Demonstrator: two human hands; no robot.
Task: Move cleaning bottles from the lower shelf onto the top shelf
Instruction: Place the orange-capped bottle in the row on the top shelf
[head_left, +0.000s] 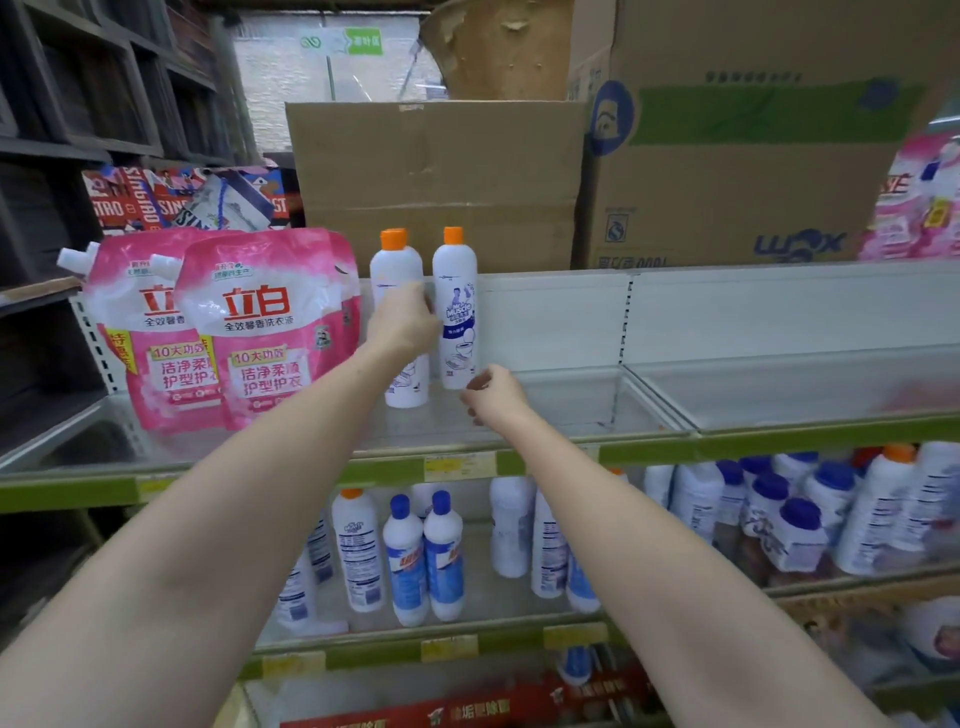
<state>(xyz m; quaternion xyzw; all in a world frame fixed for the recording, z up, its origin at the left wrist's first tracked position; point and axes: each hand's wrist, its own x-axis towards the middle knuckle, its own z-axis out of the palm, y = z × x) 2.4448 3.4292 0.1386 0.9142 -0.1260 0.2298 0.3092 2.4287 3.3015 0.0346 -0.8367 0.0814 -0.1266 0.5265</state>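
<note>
Progress so far, as I read it from the head view: white cylindrical plastic bottles with orange caps stand upright on the top shelf (571, 410), a pale metal tray with a green price strip along its front edge. I count two for certain, the left orange-capped bottle (397, 270) and the right orange-capped bottle (456, 306) with its blue printed label; a second orange cap just behind the left one suggests a third, but I cannot confirm it. They sit just beside the pink stand-up detergent pouches (260, 332), with brown cardboard boxes (441, 176) behind them. My left hand (402, 319) is on the left bottle at mid-height, fingers wrapped over its front; the grip looks closed round it, though the far side is hidden from me. My right hand (493, 395) is near the base of the right bottle, fingers loosely curled and holding nothing; whether a fingertip touches the bottle I cannot tell. Remaining work is large in my judgement: the lower shelf (467, 597) carries many white bottles, including a blue-capped pair (423, 556) at front, an orange-capped one to their left, and a crowded group to the right. Most of the top shelf to the right is unfilled. I estimate the task is at an early stage.
</note>
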